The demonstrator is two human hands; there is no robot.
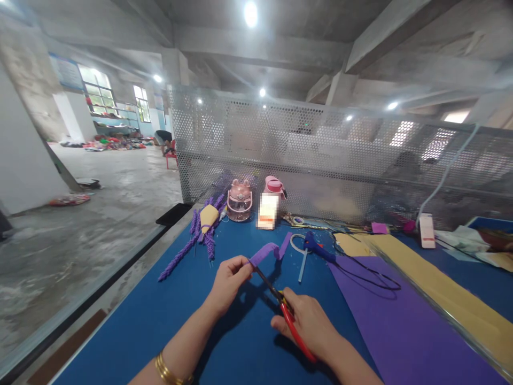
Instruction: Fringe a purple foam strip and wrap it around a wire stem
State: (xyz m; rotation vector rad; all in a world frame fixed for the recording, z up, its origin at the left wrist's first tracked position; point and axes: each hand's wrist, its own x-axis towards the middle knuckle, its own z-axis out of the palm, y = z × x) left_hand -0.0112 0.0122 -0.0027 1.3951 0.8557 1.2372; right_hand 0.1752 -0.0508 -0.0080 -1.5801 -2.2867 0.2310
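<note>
My left hand (229, 283) pinches one end of a purple strip (265, 253), which curls away toward the back of the blue table (148, 331). In my right hand (306, 321) is a pair of scissors (294, 331) with red handles. The dark blades reach up to the strip, close beside my left fingertips. Whether the blades have closed on it I cannot tell. Beyond my right hand lies a blue glue gun (318, 248) with a clear glue stick (303, 266) near it. A large purple sheet (385, 305) lies to the right.
Purple braided flower stems (186, 256) with a yellow wrap (209, 218) lie at back left. A pink clear bottle (239, 200), a pink cup (273, 184) and a blurred phone (267, 211) stand behind. Yellow sheets (441, 278) and a black cable (368, 275) are right. A perforated metal screen (276, 133) borders the table.
</note>
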